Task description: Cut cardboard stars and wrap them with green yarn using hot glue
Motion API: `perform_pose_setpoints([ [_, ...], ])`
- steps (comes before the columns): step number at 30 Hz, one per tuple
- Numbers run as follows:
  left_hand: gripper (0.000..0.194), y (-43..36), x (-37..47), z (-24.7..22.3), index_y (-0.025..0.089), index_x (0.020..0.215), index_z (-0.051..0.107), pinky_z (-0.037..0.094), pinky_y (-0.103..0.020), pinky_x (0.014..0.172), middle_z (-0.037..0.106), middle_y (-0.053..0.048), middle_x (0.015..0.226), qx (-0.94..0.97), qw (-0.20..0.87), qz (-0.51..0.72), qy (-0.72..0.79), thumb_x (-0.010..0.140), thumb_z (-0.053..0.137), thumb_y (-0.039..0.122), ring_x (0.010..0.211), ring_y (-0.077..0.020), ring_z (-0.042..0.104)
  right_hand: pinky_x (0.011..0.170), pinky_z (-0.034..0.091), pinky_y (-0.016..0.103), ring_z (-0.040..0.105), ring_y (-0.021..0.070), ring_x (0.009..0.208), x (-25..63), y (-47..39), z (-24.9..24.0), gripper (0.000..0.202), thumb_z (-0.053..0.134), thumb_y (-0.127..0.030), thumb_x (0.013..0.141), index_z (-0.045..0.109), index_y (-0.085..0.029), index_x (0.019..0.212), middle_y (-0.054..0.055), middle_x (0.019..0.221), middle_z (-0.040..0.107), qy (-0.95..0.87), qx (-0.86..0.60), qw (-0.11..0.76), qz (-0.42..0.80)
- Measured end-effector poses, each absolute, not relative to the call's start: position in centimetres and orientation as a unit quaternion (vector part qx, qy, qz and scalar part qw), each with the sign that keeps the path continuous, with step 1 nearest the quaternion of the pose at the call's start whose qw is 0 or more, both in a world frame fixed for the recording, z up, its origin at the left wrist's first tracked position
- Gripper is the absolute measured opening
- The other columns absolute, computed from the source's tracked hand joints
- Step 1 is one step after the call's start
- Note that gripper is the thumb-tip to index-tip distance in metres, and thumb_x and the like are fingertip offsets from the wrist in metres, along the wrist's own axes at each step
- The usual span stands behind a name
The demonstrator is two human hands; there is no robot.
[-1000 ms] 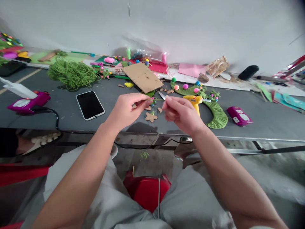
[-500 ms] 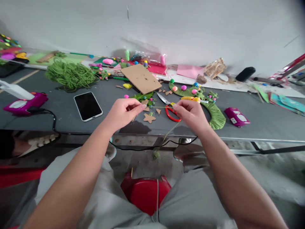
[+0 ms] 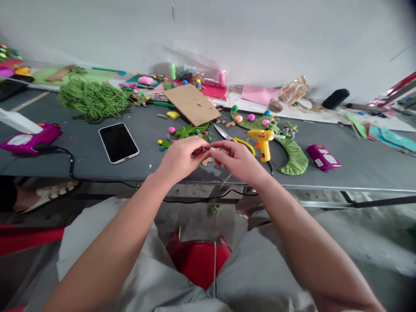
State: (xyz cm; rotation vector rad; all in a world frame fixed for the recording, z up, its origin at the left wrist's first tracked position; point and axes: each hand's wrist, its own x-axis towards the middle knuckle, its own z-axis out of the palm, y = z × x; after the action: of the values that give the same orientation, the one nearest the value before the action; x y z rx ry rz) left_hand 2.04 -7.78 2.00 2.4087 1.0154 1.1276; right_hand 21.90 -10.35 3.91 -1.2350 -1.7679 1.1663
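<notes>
A pale wall (image 3: 260,34) stands behind a long grey table (image 3: 89,164) above a grey floor (image 3: 360,238).

The left forearm (image 3: 113,232) and right forearm (image 3: 300,227) are bare and smooth, broadening from slimmer wrists toward the elbows. Loose, plain light-grey trousers (image 3: 263,264) with soft creases cover the legs; a thin pale cord (image 3: 215,264) hangs in front.
</notes>
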Motion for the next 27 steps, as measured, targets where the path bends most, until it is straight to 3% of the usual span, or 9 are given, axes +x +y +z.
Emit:
perform_pose_setpoints([
  [5,0.026,-7.6,1.5,1.4,0.02,0.093,0.071,0.041,-0.03,0.065,0.07,-0.006,0.085,0.834,0.161,0.347,0.399,0.099,0.059,0.042,0.073,-0.0182,0.06,0.053,0.028,0.026,0.035,0.0087,0.055,23.2,-9.2,3.6,0.032,0.06,-0.045,0.094,0.065,-0.017,0.079,-0.005,0.059,0.045,-0.714,-0.506,0.322,0.361],
  [10,0.026,-7.6,1.5,1.4,0.019,0.094,0.072,0.043,-0.031,0.069,0.071,-0.007,0.091,0.831,0.171,0.312,0.427,0.099,0.057,0.04,0.079,-0.0198,0.063,0.061,0.041,0.028,0.055,0.0136,0.064,24.5,-9.7,2.8,0.02,0.059,-0.04,0.093,0.061,-0.02,0.094,-0.001,0.073,0.064,-0.709,-0.532,0.307,0.347],
  [13,0.027,-7.5,1.6,1.9,0.019,0.086,0.069,0.045,-0.032,0.07,0.071,-0.009,0.095,0.795,0.194,0.358,0.451,0.097,0.059,0.042,0.08,-0.0197,0.062,0.071,0.044,0.031,0.06,0.0167,0.075,25.5,-10.6,3.2,0.021,0.06,-0.041,0.091,0.064,-0.021,0.088,0.004,0.086,0.07,-0.706,-0.594,0.302,0.238],
  [18,0.025,-7.3,1.2,3.0,0.019,0.083,0.063,0.053,-0.035,0.088,0.072,-0.012,0.115,0.582,0.451,0.518,0.435,0.087,0.069,0.043,0.105,-0.0235,0.067,0.063,0.037,0.033,0.06,0.0225,0.072,28.8,-11.3,4.3,0.042,0.053,-0.059,0.09,0.061,-0.022,0.071,0.007,0.077,0.068,-0.638,-0.753,0.097,0.128],
  [21,0.027,-7.1,0.6,3.6,0.021,0.074,0.047,0.054,-0.035,0.086,0.073,-0.009,0.101,0.466,0.571,0.552,0.39,0.088,0.06,0.041,0.099,-0.0211,0.069,0.062,0.038,0.035,0.063,0.026,0.074,31.4,-10.9,4.4,0.052,0.05,-0.069,0.087,0.064,-0.021,0.073,0.012,0.083,0.07,-0.595,-0.792,-0.019,0.135],
  [22,0.029,-7.0,0.5,3.8,0.022,0.071,0.042,0.054,-0.034,0.079,0.07,-0.006,0.085,0.449,0.584,0.551,0.393,0.088,0.057,0.04,0.085,-0.0183,0.068,0.062,0.039,0.036,0.064,0.0267,0.074,32.2,-10.7,4.3,0.055,0.049,-0.072,0.086,0.065,-0.021,0.074,0.013,0.084,0.071,-0.588,-0.796,-0.035,0.14],
  [24,0.034,-6.9,0.4,3.8,0.023,0.066,0.032,0.046,-0.028,0.057,0.045,0.003,0.056,0.432,0.58,0.551,0.417,0.087,0.055,0.038,0.052,-0.0121,0.048,0.063,0.04,0.037,0.065,0.0282,0.076,33.5,-10.1,4.3,0.059,0.046,-0.076,0.085,0.065,-0.021,0.075,0.013,0.086,0.072,-0.577,-0.802,-0.055,0.143],
  [26,0.04,-6.9,0.5,3.5,0.024,0.064,0.026,0.029,-0.028,0.045,0.024,0.007,0.051,0.445,0.542,0.546,0.458,0.086,0.056,0.037,0.043,-0.0096,0.025,0.065,0.041,0.037,0.066,0.0292,0.08,34.2,-9.5,4.0,0.061,0.045,-0.078,0.084,0.065,-0.021,0.078,0.013,0.088,0.072,-0.566,-0.815,-0.036,0.116],
  [27,0.041,-7.0,0.7,3.3,0.024,0.064,0.027,0.024,-0.028,0.045,0.023,0.008,0.052,0.47,0.505,0.54,0.482,0.085,0.059,0.038,0.043,-0.0094,0.021,0.066,0.042,0.037,0.066,0.0294,0.083,34.3,-9.1,3.8,0.061,0.045,-0.079,0.084,0.066,-0.022,0.082,0.013,0.09,0.073,-0.56,-0.822,-0.016,0.097],
])
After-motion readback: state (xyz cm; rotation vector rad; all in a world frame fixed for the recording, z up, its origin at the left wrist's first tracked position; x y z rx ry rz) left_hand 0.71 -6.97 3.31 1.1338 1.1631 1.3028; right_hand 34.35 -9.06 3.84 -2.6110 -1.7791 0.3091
